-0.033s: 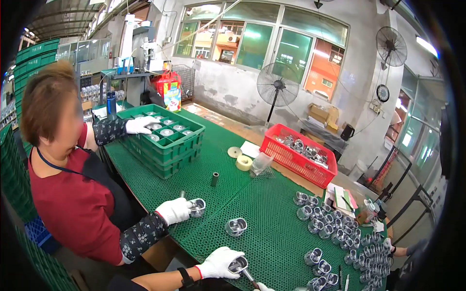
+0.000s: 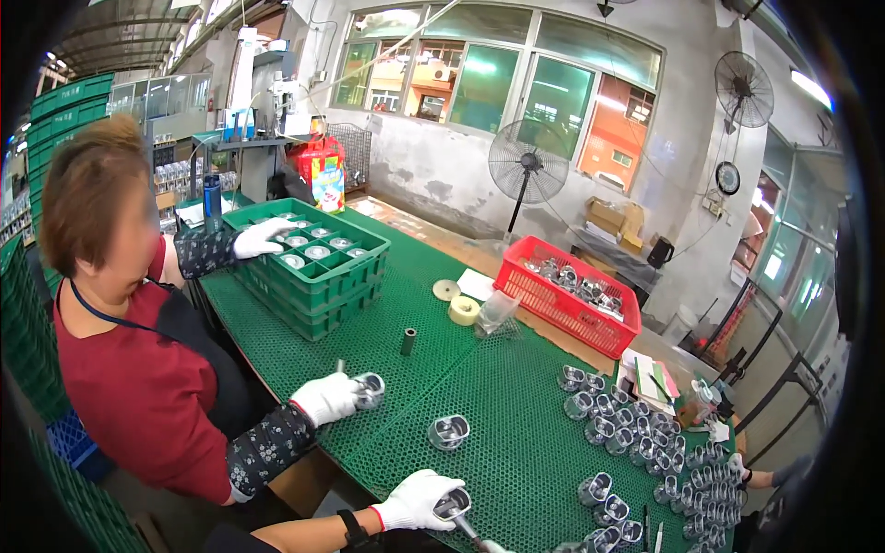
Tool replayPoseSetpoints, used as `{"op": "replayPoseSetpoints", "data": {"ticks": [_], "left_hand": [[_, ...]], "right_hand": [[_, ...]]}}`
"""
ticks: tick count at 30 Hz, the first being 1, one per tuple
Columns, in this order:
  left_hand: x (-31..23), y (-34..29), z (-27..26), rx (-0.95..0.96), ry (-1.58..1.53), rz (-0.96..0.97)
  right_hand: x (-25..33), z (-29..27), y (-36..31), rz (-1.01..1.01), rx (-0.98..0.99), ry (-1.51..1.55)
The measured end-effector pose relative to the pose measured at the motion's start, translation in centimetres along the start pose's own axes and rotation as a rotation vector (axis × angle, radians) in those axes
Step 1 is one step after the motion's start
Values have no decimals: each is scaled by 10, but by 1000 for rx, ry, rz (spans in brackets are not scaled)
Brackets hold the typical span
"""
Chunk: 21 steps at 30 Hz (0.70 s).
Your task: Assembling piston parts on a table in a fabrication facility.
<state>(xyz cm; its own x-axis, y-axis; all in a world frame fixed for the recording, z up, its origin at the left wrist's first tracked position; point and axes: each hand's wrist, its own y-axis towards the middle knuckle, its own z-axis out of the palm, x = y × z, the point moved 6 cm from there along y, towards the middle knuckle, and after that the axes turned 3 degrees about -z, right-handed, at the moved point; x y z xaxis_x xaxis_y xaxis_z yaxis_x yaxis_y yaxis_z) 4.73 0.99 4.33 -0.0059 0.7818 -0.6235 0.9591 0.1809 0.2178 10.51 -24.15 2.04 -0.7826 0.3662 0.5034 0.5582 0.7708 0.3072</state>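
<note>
My left hand [image 2: 418, 502], in a white knitted glove, is closed around a silver metal piston [image 2: 453, 503], its hollow side showing. A slim rod-like hand tool [image 2: 467, 529] reaches into that piston from the lower edge. Only a sliver of my right glove [image 2: 495, 547] shows at the tool's lower end; it appears closed on the tool, with most fingers out of view. Another piston [image 2: 448, 431] stands alone just beyond my left hand. Many more pistons [image 2: 606, 510] are grouped at the right.
At the left a co-worker's gloved hand [image 2: 324, 399] holds a piston; their other hand [image 2: 263, 238] rests at a divided green crate [image 2: 318, 276]. Farther back stand a red basket [image 2: 572, 313] of metal parts, a tape roll [image 2: 464, 311] and a dark cylinder [image 2: 408, 342]. Pens [image 2: 658, 536] lie at right.
The tool and my right glove have shifted slightly down and left. The co-worker's hands and their piston have moved a little left. My left hand stays in place.
</note>
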Motion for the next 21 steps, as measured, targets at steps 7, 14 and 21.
{"op": "replayPoseSetpoints", "data": {"ticks": [7, 14, 21], "left_hand": [[11, 1, 6, 58, -9, 23], [11, 2, 4, 35, -5, 100], [11, 5, 14, 35, 9, 47]], "right_hand": [[17, 1, -2, 45, -41, -31], [28, 4, -2, 94, -39, -100], [29, 2, 1, 146, -64, -22]]}}
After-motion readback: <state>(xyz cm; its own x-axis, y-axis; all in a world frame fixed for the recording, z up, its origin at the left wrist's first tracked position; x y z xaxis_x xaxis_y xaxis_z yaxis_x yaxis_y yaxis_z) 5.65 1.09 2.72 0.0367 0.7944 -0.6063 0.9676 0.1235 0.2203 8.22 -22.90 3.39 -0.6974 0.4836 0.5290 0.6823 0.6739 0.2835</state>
